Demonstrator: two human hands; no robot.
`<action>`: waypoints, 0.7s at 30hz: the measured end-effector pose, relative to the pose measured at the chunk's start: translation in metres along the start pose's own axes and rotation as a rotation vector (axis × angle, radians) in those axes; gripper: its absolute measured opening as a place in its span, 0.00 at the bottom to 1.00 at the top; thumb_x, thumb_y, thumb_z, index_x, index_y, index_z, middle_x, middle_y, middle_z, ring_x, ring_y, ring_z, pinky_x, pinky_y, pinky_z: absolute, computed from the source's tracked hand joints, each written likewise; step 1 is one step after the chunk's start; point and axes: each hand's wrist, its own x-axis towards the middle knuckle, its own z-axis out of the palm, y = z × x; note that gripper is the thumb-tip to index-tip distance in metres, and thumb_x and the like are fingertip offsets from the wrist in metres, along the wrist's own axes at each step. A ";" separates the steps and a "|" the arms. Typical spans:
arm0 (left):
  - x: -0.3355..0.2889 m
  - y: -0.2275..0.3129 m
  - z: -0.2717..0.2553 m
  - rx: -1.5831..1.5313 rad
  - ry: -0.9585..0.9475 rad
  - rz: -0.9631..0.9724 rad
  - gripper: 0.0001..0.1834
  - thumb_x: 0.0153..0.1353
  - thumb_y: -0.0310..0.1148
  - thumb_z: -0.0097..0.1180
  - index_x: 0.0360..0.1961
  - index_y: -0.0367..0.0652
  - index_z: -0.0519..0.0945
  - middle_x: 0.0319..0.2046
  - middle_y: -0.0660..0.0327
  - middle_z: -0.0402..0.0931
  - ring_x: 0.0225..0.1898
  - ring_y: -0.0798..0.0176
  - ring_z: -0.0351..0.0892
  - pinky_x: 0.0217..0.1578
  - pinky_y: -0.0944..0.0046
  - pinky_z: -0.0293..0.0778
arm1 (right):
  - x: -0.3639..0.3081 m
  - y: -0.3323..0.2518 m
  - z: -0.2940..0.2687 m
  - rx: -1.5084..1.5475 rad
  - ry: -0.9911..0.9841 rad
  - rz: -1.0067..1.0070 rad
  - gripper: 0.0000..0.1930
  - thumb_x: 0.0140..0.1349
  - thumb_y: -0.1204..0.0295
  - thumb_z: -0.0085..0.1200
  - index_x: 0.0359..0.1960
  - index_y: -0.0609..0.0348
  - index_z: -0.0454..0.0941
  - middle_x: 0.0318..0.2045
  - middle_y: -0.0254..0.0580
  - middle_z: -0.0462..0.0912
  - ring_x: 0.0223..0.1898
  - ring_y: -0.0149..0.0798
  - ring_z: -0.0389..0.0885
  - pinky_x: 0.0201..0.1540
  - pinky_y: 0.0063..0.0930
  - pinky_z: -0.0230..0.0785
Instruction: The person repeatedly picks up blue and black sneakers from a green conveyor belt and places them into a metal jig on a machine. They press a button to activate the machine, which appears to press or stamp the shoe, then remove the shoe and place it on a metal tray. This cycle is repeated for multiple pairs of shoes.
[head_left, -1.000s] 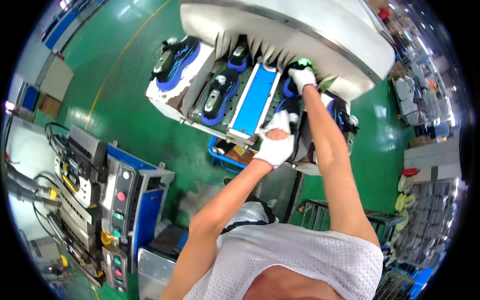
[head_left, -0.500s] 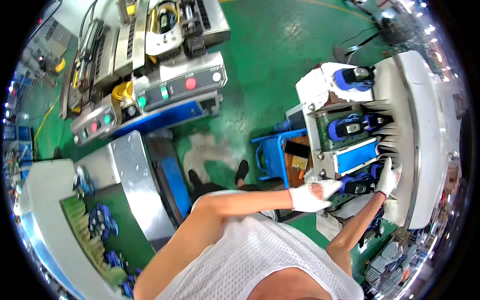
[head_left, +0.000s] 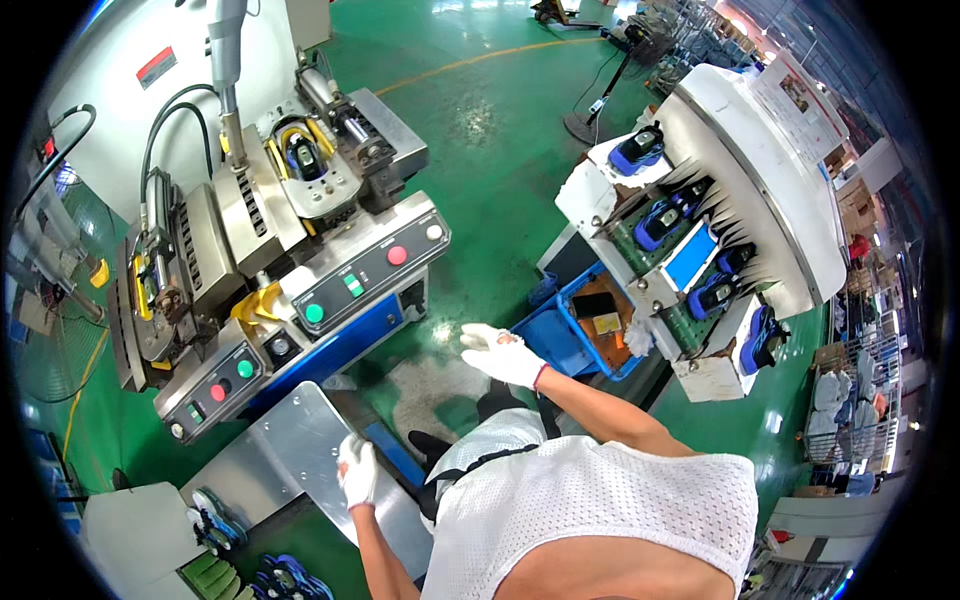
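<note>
My left hand [head_left: 357, 472], in a white glove, hovers over the shiny metal tabletop [head_left: 300, 440], its fingers loosely apart and nothing seen in them. Held out above the floor in front of me is my right hand [head_left: 503, 357], gloved too, fingers stretched and empty. At the right, several blue-and-black shoes stand on a conveyor: one shoe [head_left: 712, 296] on the green belt, another shoe [head_left: 763, 340] on its white near end. Ahead to the left, a shoe [head_left: 305, 158] sits in the machine's clamp with yellow pads.
A control panel [head_left: 375, 262] with coloured buttons fronts the machine. Beside the conveyor stands a blue bin [head_left: 555, 345] holding a phone-like black slab. More shoes [head_left: 215, 520] lie at the lower left. A fan [head_left: 640, 50] stands far off; a wire cart [head_left: 850, 410] is at right.
I have turned left, away from the conveyor. Both hands have come off the shoe there; my left hand is now over the metal tabletop, my right hand above the floor.
</note>
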 end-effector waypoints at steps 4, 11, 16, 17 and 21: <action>-0.057 -0.072 -0.072 0.245 0.087 -0.508 0.26 0.67 0.41 0.54 0.63 0.41 0.73 0.54 0.49 0.80 0.53 0.52 0.81 0.57 0.54 0.73 | 0.025 0.007 0.053 -0.206 -0.093 0.058 0.26 0.66 0.59 0.56 0.61 0.61 0.75 0.53 0.49 0.85 0.53 0.49 0.84 0.57 0.38 0.74; -0.111 -0.144 -0.031 0.196 0.127 -0.763 0.26 0.68 0.54 0.47 0.52 0.47 0.82 0.54 0.50 0.81 0.56 0.45 0.79 0.56 0.55 0.74 | 0.102 0.020 0.118 -0.253 -0.420 0.043 0.27 0.67 0.63 0.58 0.63 0.68 0.73 0.52 0.55 0.84 0.50 0.44 0.84 0.54 0.33 0.75; -0.117 -0.110 0.065 -0.086 0.385 -0.744 0.22 0.64 0.45 0.53 0.57 0.48 0.77 0.54 0.51 0.80 0.57 0.45 0.79 0.55 0.43 0.73 | 0.159 0.036 0.149 -0.364 -0.688 0.069 0.29 0.67 0.68 0.60 0.66 0.70 0.69 0.55 0.56 0.82 0.53 0.43 0.83 0.54 0.32 0.75; -0.122 -0.097 0.086 -0.191 0.434 -0.821 0.24 0.64 0.45 0.54 0.60 0.51 0.75 0.50 0.56 0.83 0.54 0.49 0.81 0.55 0.48 0.73 | 0.167 0.029 0.153 -0.501 -0.741 0.003 0.28 0.67 0.68 0.59 0.65 0.70 0.70 0.56 0.57 0.82 0.54 0.44 0.83 0.56 0.33 0.74; -0.122 -0.088 0.114 -0.421 0.622 -0.810 0.21 0.65 0.44 0.55 0.58 0.52 0.76 0.48 0.60 0.85 0.53 0.51 0.82 0.53 0.48 0.73 | 0.182 -0.032 0.183 -0.787 -0.876 -0.196 0.27 0.66 0.68 0.60 0.64 0.69 0.71 0.53 0.55 0.84 0.54 0.44 0.83 0.58 0.33 0.73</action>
